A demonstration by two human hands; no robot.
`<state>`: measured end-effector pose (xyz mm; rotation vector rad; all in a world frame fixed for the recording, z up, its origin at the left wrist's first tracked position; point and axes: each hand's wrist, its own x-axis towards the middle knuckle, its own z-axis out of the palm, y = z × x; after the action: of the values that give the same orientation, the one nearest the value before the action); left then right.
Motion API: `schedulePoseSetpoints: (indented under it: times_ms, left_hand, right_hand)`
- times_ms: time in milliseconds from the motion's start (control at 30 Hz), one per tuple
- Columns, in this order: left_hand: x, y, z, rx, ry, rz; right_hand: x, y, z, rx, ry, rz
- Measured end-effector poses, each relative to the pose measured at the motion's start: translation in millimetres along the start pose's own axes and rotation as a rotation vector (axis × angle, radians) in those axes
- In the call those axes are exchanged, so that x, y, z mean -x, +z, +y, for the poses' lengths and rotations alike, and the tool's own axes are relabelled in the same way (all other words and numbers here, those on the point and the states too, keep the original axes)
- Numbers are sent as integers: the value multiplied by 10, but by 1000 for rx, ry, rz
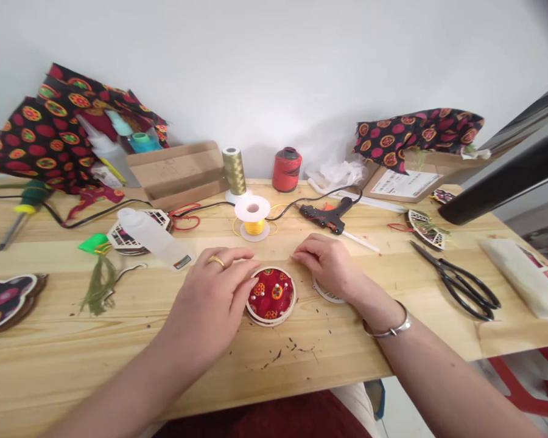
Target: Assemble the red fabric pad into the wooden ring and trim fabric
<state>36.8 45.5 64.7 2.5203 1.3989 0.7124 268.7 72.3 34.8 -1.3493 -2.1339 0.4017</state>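
Note:
A round wooden frame with red patterned fabric inside (271, 295) lies on the wooden table (301, 347) in front of me. My left hand (212, 298), wearing a gold ring, rests beside it with fingers stretched, fingertips touching the frame's left rim. My right hand (329, 261) lies palm down to the right of the frame, fingers loosely curled over a white round cut-out piece (327, 295) that is mostly hidden under it. A silver bracelet sits on my right wrist.
Behind the frame stand a yellow thread spool (254, 219), a gold spool (234, 170), a red spool (287, 169) and a black glue gun (329, 216). Black scissors (461, 281) lie right. A white glue bottle (155, 237), patterned fabric (59, 134) and cardboard boxes lie left and back.

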Motion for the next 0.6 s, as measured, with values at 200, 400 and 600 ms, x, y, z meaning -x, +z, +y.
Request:
schedulePoseSetpoints:
  times_ms: [200,400,600]
  left_hand:
    - [-109,174,-116,34,-104,-64]
    - [-68,200,-170,105,-5,17]
    - [-30,217,-68,143,112,-7]
  right_hand:
    - [20,25,-12,-42,-55,9]
    - [31,-8,-71,-99,-126,3]
    - [53,-90,-168,-152,-194,-40]
